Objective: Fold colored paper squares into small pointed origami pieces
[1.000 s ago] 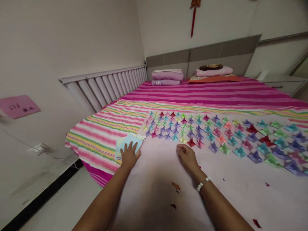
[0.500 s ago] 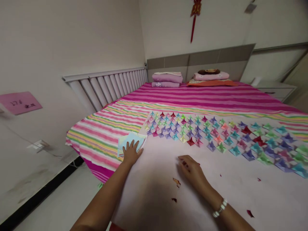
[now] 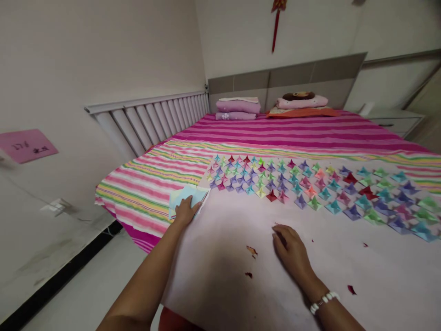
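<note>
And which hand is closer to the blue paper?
Left: the left hand is on the blue paper, while the right hand is apart, off to its right.

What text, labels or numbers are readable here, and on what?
"2?6" on the pink note on the wall: handwritten, middle digit unclear, perhaps 7.
Second mark, same note: too blurred to read.
Red hanging ornament: gold marks cut off at the top, unreadable.
</note>
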`<action>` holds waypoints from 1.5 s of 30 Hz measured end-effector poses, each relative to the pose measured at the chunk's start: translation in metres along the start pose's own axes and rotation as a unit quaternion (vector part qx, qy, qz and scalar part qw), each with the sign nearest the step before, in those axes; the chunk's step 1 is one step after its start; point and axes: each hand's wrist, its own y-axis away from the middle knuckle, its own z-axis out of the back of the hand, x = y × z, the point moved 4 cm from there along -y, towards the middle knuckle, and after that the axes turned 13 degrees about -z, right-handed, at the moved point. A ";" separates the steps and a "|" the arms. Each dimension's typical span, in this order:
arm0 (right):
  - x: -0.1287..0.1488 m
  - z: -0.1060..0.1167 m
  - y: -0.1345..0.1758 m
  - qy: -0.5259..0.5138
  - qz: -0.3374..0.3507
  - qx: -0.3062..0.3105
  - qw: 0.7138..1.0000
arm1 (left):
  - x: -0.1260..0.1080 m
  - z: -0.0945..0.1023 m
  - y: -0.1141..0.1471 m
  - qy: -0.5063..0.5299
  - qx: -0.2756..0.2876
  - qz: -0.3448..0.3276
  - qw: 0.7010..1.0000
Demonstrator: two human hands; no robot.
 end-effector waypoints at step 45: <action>-0.005 -0.003 0.002 -0.028 -0.026 -0.001 0.999 | -0.015 0.016 -0.018 -0.038 0.018 0.043 0.998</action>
